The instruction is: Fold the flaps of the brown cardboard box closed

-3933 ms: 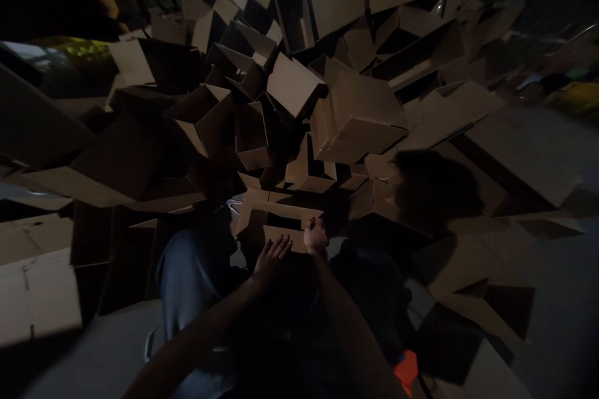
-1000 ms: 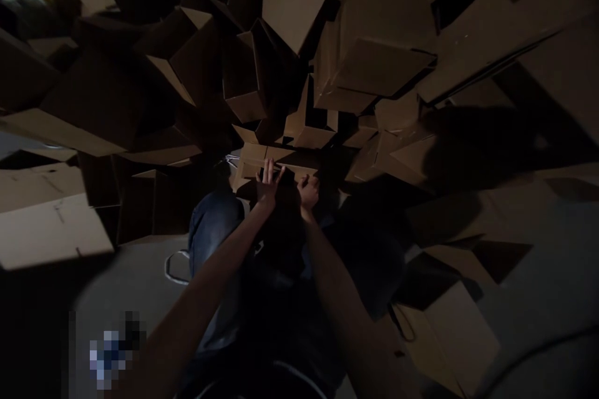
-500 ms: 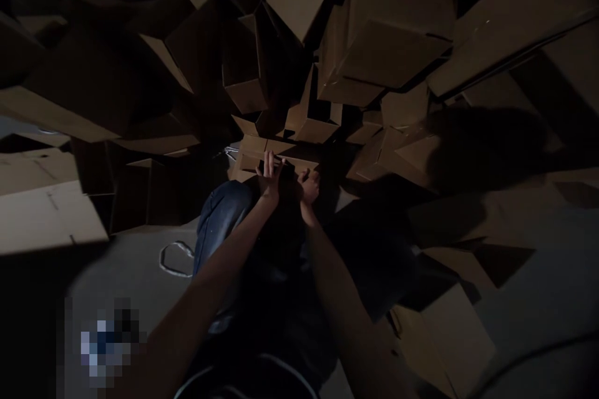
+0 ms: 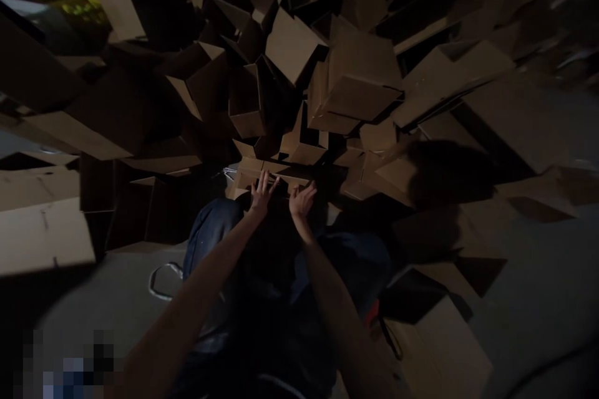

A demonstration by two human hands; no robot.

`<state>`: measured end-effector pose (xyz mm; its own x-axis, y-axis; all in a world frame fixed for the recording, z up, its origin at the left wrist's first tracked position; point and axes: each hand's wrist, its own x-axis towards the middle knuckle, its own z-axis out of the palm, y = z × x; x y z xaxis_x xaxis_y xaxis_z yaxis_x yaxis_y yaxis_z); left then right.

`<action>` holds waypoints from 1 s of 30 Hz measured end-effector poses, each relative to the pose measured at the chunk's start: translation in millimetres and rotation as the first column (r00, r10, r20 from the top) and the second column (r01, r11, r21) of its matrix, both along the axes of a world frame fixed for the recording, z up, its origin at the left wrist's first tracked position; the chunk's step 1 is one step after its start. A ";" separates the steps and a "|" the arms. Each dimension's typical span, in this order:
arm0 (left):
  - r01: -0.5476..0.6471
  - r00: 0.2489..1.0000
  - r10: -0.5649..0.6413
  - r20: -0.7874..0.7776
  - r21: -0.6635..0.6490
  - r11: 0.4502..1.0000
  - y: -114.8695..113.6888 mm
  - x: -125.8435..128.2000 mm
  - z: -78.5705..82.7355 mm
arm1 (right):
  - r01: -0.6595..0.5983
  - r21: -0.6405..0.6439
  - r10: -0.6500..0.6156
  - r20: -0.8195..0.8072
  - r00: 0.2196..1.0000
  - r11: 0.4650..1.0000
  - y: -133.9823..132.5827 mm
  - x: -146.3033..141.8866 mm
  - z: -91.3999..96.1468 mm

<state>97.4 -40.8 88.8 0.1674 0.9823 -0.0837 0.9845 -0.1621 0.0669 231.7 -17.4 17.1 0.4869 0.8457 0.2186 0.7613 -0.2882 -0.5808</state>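
Now you are pressing down on the small cardboard box [image 4: 274, 176] that is lying just beyond your knees, at the foot of the heap of boxes [image 4: 337, 75]. Half a second ago your right hand [image 4: 302, 198] was curled into a fist at the box's near edge; it is now opening out, fingers spread and pointing toward the near flap. Your left hand [image 4: 262, 193], which was gripping the edge with bent fingers, is likewise flattening, its fingers [image 4: 264, 179] splayed over the same edge. Neither hand is clasping anything at present; both are resting open on or just at the cardboard, though the dim light is hiding the exact contact. Judged from this, the gripping of the flap is giving way to a flattening or smoothing of it, so the box is probably close to being folded. Your view is also tilting upward a little, bringing more of the heap into sight. Beside your left leg in blue jeans [image 4: 210, 230] a pale strap loop [image 4: 161, 280] is lying on the grey floor [image 4: 538, 287]. Flat cardboard sheets [image 4: 444, 349] are lying to your right, well apart from the box.
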 end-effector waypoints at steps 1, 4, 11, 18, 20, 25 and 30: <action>0.024 1.000 -0.024 0.017 0.009 1.000 -0.2 -3.4 -1.9 | -0.027 0.046 0.024 0.058 0.998 0.999 -2.9 -0.3 4.6; 0.076 0.997 -0.076 0.026 0.025 0.997 -1.9 -10.2 -7.3 | -0.195 0.089 0.164 0.275 0.947 0.977 -10.6 -0.7 16.0; 0.169 0.985 -0.167 -0.036 0.068 0.983 -13.5 -20.6 -11.7 | -0.368 -0.036 0.342 0.466 0.816 0.929 -28.3 -11.5 15.5; 0.165 0.986 -0.165 -0.005 0.104 0.981 -12.0 -21.8 -16.8 | -0.284 -0.109 0.303 0.426 0.852 0.953 -52.0 -38.5 9.8; 0.163 0.987 -0.163 -0.012 0.099 0.982 -7.6 -22.6 -19.2 | -0.252 -0.135 0.286 0.423 0.860 0.958 -51.2 -41.4 10.4; 0.202 0.979 -0.203 -0.001 0.101 0.974 4.4 -25.7 -17.7 | -0.279 -0.121 0.302 0.480 0.823 0.953 -33.6 -30.7 19.9; 0.172 0.985 -0.173 0.021 0.064 0.983 6.7 -23.5 -2.1 | -0.369 -0.175 0.404 0.524 0.750 0.913 -16.6 -24.4 25.4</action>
